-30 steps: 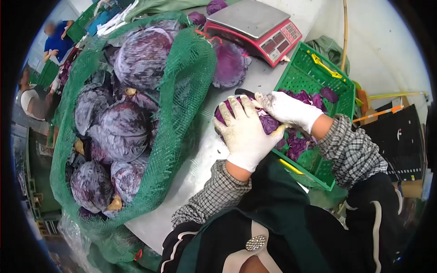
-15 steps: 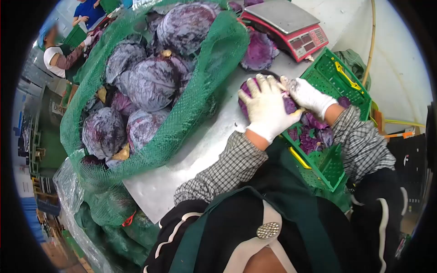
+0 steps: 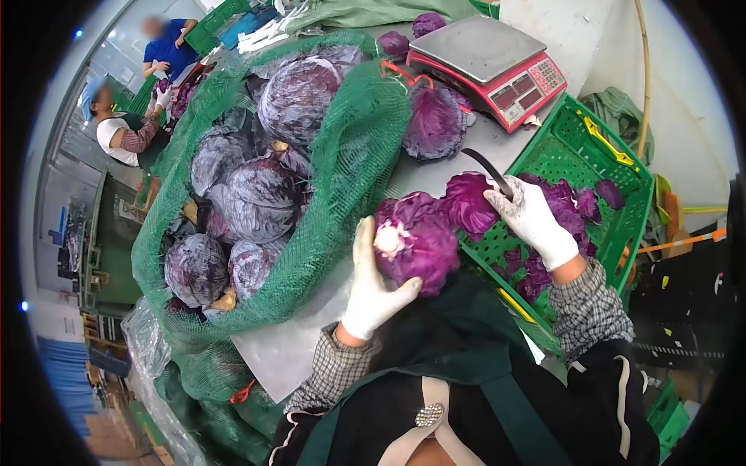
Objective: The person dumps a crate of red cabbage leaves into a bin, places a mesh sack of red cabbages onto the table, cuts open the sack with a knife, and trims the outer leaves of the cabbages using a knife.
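A trimmed red cabbage, its pale cut stem facing up and to the left, rests against the palm of my gloved left hand, whose fingers and thumb curve around its near side. My gloved right hand is closed on a knife, its dark curved blade pointing up and left. A loose purple leaf is at the right hand's fingertips, beside the cabbage; whether it is still attached is hidden. Below the right hand, a green crate holds cut cabbage leaves.
To my left, a green mesh sack is full of whole red cabbages. A red scale stands at the back of the metal table, with large outer leaves in front. Two people work at the far left.
The cabbage has turned so its stem shows, and my left hand has shifted from its top to its left side. My right hand has moved down, with the knife now visible. The view has shifted.
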Demonstrator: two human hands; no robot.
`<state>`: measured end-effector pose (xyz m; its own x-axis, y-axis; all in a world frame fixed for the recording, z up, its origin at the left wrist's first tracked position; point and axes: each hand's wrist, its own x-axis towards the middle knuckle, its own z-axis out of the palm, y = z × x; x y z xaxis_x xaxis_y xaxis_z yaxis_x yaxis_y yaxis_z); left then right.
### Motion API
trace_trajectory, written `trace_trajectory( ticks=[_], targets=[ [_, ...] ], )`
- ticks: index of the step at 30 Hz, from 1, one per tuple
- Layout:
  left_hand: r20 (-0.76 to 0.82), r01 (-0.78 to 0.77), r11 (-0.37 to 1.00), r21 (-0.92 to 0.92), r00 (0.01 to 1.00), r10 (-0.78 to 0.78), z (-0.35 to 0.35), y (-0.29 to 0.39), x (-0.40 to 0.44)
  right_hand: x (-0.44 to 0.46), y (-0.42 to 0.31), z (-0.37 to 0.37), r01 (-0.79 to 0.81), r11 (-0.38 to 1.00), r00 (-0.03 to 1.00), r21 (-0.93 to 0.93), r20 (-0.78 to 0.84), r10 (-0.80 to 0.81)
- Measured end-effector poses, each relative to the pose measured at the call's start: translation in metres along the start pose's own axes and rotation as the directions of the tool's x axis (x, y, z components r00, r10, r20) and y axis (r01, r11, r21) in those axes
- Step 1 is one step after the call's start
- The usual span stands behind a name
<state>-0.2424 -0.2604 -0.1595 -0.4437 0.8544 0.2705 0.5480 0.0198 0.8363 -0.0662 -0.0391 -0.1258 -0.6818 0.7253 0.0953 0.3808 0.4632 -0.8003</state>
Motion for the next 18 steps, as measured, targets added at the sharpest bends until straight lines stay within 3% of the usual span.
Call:
trace_trajectory(
  ticks=[1,2,4,8,15,18],
  targets=[
    [0.006,0.151,0.925,-0.349,0.987,-0.159,0.004,0.0,-0.009,-0.004,0.002,0.0,0.053,0.998,0.999,-0.016,-0.01,-0.053],
    [0.001,0.18,0.873,-0.453,0.98,-0.201,0.005,0.002,-0.015,-0.007,0.006,0.002,0.146,0.988,0.988,0.04,-0.059,-0.144],
    [0.022,0.234,0.736,-0.635,0.958,-0.286,0.007,0.011,-0.023,-0.016,-0.003,-0.002,0.16,0.987,0.986,0.018,-0.054,-0.159],
    [-0.034,0.271,0.745,-0.609,0.93,-0.366,0.015,0.017,-0.022,-0.024,-0.007,-0.002,0.213,0.977,0.975,0.002,-0.069,-0.212],
    [0.071,0.262,0.558,-0.788,0.938,-0.34,0.002,-0.011,-0.019,-0.016,0.001,-0.012,0.173,0.973,0.981,0.155,-0.112,-0.156],
    [0.207,0.311,0.152,-0.938,0.855,-0.475,0.004,-0.003,-0.024,-0.015,-0.007,-0.035,0.113,0.971,0.985,0.211,-0.149,-0.082]
  ],
)
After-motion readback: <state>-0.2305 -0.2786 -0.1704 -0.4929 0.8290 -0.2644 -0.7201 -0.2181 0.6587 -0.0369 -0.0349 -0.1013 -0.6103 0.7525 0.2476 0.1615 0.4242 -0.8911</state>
